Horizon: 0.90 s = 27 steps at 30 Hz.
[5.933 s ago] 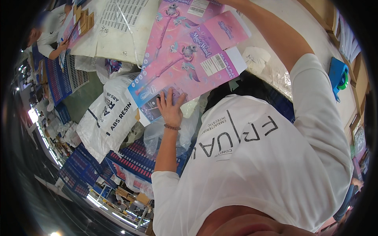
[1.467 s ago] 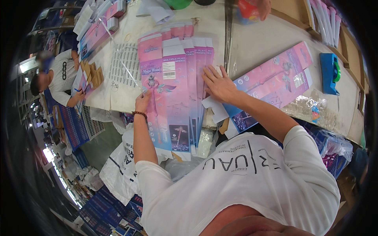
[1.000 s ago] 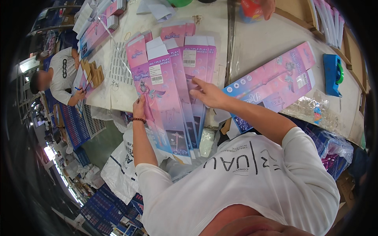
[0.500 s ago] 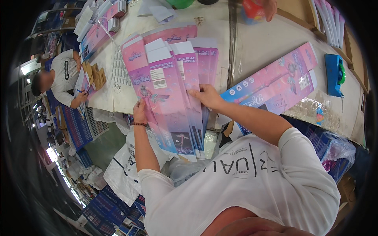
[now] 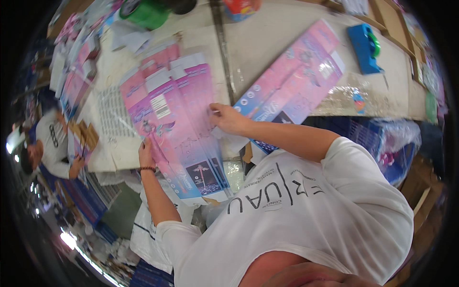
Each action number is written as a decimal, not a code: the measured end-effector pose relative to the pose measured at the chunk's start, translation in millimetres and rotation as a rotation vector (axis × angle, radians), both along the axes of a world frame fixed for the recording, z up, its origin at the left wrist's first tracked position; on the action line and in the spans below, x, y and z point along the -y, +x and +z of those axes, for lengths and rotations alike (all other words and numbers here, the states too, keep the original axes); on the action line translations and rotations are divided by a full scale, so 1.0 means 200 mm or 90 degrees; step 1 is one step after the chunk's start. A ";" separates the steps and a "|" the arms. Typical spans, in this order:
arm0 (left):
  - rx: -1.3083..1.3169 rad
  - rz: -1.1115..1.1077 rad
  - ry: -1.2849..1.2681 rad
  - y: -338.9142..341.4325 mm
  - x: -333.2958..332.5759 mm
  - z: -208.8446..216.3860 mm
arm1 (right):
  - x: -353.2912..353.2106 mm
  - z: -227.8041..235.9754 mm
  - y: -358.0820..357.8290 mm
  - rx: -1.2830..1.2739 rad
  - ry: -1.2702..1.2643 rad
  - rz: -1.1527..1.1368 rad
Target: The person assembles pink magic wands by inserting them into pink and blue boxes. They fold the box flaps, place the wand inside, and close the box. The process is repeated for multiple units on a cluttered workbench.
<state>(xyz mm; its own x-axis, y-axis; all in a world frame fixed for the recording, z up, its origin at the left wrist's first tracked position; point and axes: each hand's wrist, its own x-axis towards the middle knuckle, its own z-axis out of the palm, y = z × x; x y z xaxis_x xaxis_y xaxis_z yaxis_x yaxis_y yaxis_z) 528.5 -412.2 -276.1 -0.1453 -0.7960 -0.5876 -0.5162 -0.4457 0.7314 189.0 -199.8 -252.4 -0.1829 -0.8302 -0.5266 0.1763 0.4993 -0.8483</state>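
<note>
The left hand (image 5: pixel 146 154) holds the left side of a fanned-out pile of flat pink boxes (image 5: pixel 177 129). The right hand (image 5: pixel 226 118) is bent at the pile's right side; I can't tell if it pinches anything. The pile lies across the table's (image 5: pixel 258 48) near edge, with its blue bottom ends poking out past it. Just to its right, one more flat pink box (image 5: pixel 291 79) lies slanted, its low end at the near edge. A blue tape holder (image 5: pixel 361 50) sits toward the table's right side. A green roll (image 5: pixel 150 15) is farther from the near edge. By the near left corner is another person (image 5: pixel 51 143).
</note>
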 end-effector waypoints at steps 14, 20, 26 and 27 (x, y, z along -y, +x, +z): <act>-0.043 0.079 -0.079 0.08 -0.03 0.00 | 0.10 0.14 0.03 0.433 0.106 -0.008; -0.031 0.186 -0.066 0.08 -0.08 0.17 | 0.05 0.13 0.06 0.233 0.045 -0.009; -0.040 0.163 -0.016 0.04 -0.03 0.08 | -0.04 0.05 0.04 0.097 0.044 0.016; -0.032 0.148 -0.024 0.03 -0.01 0.05 | -0.04 0.04 0.04 0.108 0.027 0.052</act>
